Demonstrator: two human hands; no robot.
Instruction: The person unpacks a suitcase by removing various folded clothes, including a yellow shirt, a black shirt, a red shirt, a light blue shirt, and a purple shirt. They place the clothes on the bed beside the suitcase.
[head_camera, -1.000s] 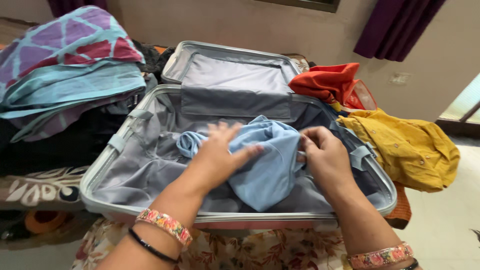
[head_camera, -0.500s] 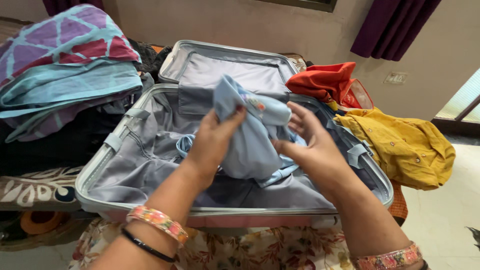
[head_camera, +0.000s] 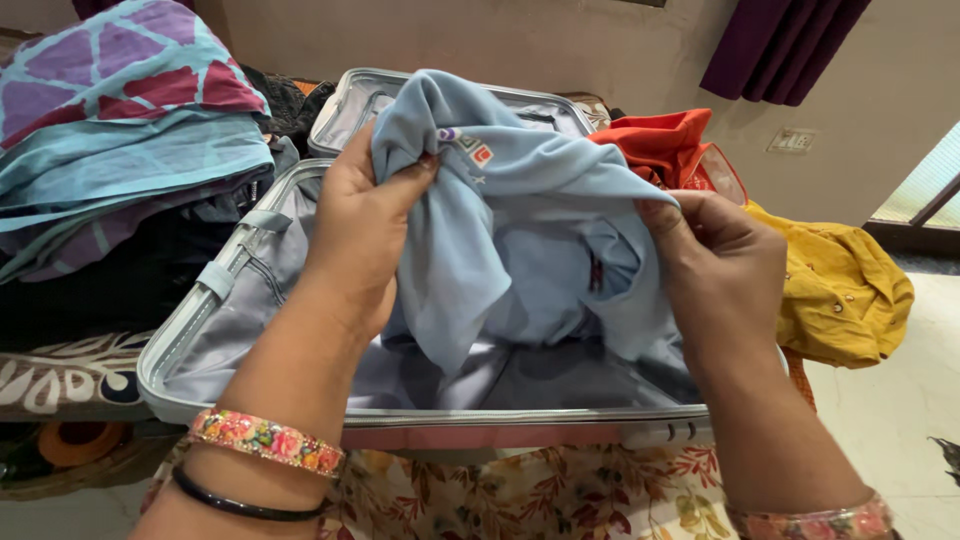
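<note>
I hold a light blue shirt up over an open grey suitcase that lies on a bed. My left hand grips the shirt's upper left part near a small coloured patch. The shirt's right side is pinched in my right hand. The cloth hangs between both hands and hides the middle of the suitcase's grey lining. Its lid stands open at the far side.
A pile of folded purple, teal and red cloth lies left of the suitcase. An orange garment and a yellow buttoned shirt lie to the right. A floral bedsheet shows in front. Dark curtains hang at the back right.
The blue shirt has come up from the suitcase floor into the air. Both hands have risen and moved apart, spreading the cloth between them.
</note>
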